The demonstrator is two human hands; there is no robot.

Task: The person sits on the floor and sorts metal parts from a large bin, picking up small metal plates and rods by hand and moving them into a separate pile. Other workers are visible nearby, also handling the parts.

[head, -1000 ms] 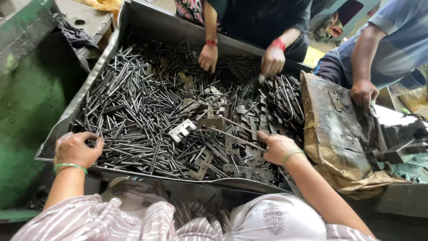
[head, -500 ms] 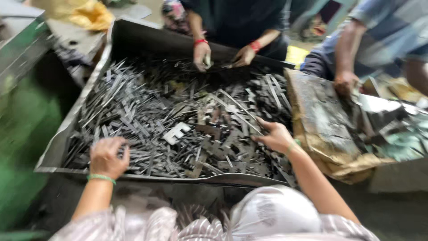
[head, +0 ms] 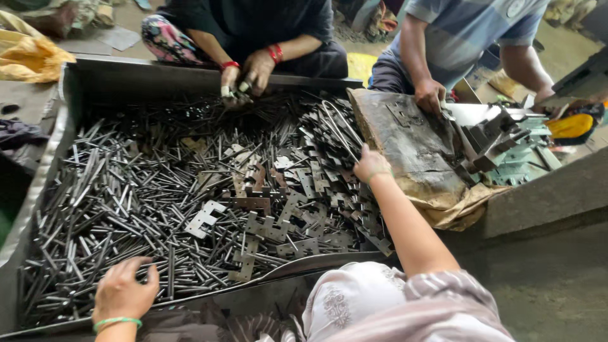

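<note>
A large metal tray (head: 88,79) is filled with a heap of thin steel rods (head: 107,209) and flat notched metal plates (head: 266,221). My left hand (head: 123,291), with a green bangle, rests fingers spread on the rods at the tray's near rim and holds nothing. My right hand (head: 370,166) reaches to the tray's right side among the plates, next to a long bent wire loop (head: 339,126); its fingers are curled over the pieces, and whether they hold any I cannot tell.
Across the tray a person's two hands (head: 244,79) with red bangles pick at parts. Another person's hand (head: 429,95) rests on a worn sack (head: 411,152) at the right. Stacked metal brackets (head: 506,139) lie beyond it. A yellow bag (head: 28,57) sits far left.
My right hand has moved away from me and rightward, from the tray's near middle to the plates beside the sack. My left hand shifted right along the near rim and opened flat.
</note>
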